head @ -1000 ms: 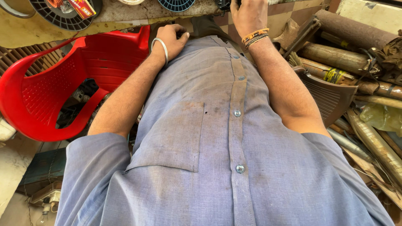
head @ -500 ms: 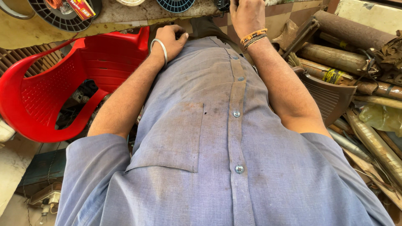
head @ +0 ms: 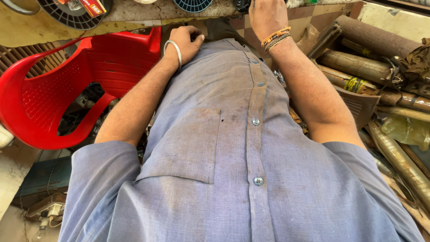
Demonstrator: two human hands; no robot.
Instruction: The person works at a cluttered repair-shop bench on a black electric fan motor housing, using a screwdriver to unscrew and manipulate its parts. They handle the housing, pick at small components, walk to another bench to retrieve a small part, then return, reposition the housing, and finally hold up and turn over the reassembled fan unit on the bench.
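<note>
Looking straight down your own blue-grey button-front cotton shirt (head: 233,148), you have both arms stretched forward. Your left hand (head: 186,42), steel bangle on the wrist, curls its fingers loosely at the shirt hem beside the red perforated plastic chair (head: 58,85), seemingly bracing. Your right hand (head: 266,18), thread bands on the wrist, reaches onto the tiled worktop edge (head: 313,11); its fingers run out of view, so can't tell their state. Rusty metal cylinders (head: 358,67) lie stacked to the right, well apart.
</note>
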